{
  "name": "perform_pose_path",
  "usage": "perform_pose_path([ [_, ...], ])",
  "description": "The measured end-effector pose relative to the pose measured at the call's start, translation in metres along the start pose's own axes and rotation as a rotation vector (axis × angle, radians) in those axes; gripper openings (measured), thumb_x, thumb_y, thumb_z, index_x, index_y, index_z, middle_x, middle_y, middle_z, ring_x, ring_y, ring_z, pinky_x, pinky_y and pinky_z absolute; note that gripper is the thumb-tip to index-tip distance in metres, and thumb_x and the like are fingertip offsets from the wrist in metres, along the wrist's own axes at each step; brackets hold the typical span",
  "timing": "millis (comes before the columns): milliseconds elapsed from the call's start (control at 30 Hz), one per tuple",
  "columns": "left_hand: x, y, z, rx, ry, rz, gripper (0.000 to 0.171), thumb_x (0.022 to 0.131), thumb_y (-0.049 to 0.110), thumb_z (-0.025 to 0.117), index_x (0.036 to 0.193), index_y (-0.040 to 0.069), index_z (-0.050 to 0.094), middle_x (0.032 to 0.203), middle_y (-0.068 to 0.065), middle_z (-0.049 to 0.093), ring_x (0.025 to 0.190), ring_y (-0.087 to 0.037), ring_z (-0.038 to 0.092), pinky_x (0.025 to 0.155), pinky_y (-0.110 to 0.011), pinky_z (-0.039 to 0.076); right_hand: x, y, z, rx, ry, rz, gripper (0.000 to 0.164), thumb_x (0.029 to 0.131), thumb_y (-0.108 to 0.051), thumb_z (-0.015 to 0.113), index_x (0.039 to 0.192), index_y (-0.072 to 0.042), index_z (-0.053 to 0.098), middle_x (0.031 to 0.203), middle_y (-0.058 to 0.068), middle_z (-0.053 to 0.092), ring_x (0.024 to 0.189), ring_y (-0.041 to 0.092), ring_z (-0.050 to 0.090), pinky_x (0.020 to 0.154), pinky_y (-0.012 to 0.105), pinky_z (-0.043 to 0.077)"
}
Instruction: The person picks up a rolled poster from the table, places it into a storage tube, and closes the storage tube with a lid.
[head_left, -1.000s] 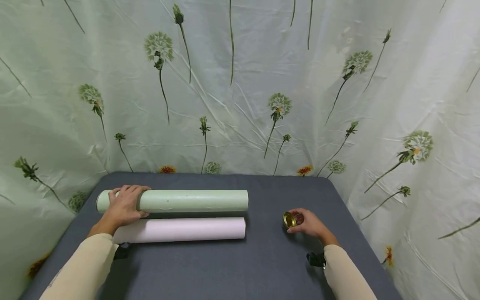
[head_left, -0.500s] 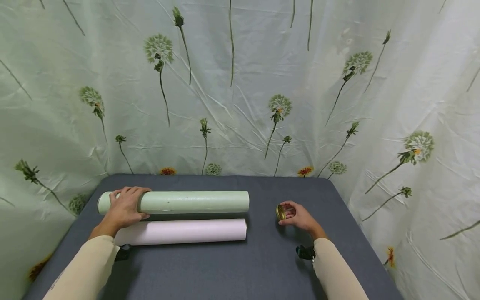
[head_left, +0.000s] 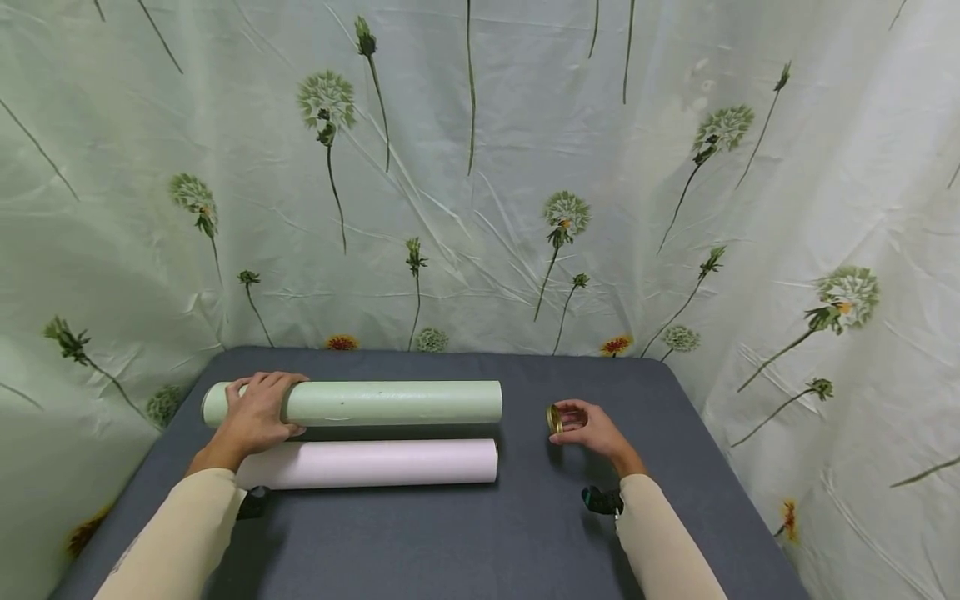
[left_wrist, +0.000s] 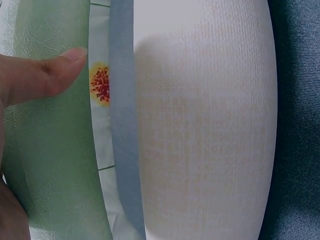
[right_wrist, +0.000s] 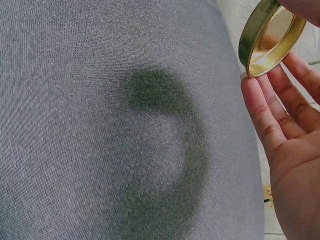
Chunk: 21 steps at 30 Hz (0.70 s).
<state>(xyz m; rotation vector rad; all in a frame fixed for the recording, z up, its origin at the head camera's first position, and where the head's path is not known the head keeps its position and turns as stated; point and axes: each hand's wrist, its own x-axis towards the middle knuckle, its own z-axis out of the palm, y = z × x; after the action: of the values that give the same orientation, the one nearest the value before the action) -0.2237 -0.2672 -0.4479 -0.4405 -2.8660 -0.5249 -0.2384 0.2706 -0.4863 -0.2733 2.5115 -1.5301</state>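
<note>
A pale green roll (head_left: 397, 402) lies across the table, and my left hand (head_left: 258, 414) grips it near its left end. In the left wrist view the thumb (left_wrist: 47, 75) presses along the green roll's side. Just in front lies a pinkish-white roll (head_left: 382, 463), roughly parallel to the green one, with a textured surface (left_wrist: 205, 120). My right hand (head_left: 592, 429) pinches a shallow round gold metal lid (head_left: 554, 419) by its rim, tilted on edge and held above the table, right of both rolls. The right wrist view shows the lid's hollow, shiny inside (right_wrist: 272, 42).
Dark grey cloth covers the table (head_left: 420, 542). Behind and at both sides hangs a pale curtain (head_left: 480, 208) printed with dandelions. A dark wrist-worn device (head_left: 602, 500) sits beneath the right wrist.
My right hand has moved left and slightly away from me with the lid, nearer the rolls' right ends. The lid has turned more edge-on. The left hand keeps its grip in place.
</note>
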Motion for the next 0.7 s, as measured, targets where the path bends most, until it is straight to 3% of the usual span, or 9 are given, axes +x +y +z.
perform_pose_path([
  [200, 0.000, -0.001, 0.000, -0.001, 0.007, 0.000, 0.069, 0.062, 0.014, 0.087, 0.122, 0.003, 0.056, 0.120, -0.024, 0.058, 0.113, -0.047, 0.044, 0.092, -0.068, 0.019, 0.005, 0.004, 0.003, 0.031, -0.018, -0.052, 0.059, 0.077, -0.005, 0.079, 0.128, 0.009, 0.052, 0.119, 0.023, 0.056, 0.104, 0.032, 0.057, 0.086, 0.034, 0.051],
  [500, 0.000, -0.001, 0.001, -0.008, 0.014, -0.002, 0.069, 0.061, 0.014, 0.087, 0.122, 0.003, 0.056, 0.120, -0.025, 0.058, 0.113, -0.046, 0.044, 0.092, -0.067, 0.018, 0.009, 0.000, 0.012, 0.069, -0.030, -0.056, 0.058, 0.080, -0.007, 0.078, 0.130, 0.006, 0.052, 0.124, 0.022, 0.056, 0.111, 0.035, 0.056, 0.090, 0.042, 0.050],
  [700, 0.000, 0.000, 0.002, -0.011, 0.013, 0.000, 0.069, 0.061, 0.014, 0.087, 0.122, 0.003, 0.056, 0.120, -0.025, 0.058, 0.113, -0.046, 0.044, 0.092, -0.067, 0.018, 0.014, -0.003, 0.018, 0.114, -0.016, -0.104, 0.057, 0.080, -0.002, 0.075, 0.131, 0.008, 0.050, 0.125, 0.026, 0.054, 0.112, 0.038, 0.055, 0.091, 0.039, 0.049],
])
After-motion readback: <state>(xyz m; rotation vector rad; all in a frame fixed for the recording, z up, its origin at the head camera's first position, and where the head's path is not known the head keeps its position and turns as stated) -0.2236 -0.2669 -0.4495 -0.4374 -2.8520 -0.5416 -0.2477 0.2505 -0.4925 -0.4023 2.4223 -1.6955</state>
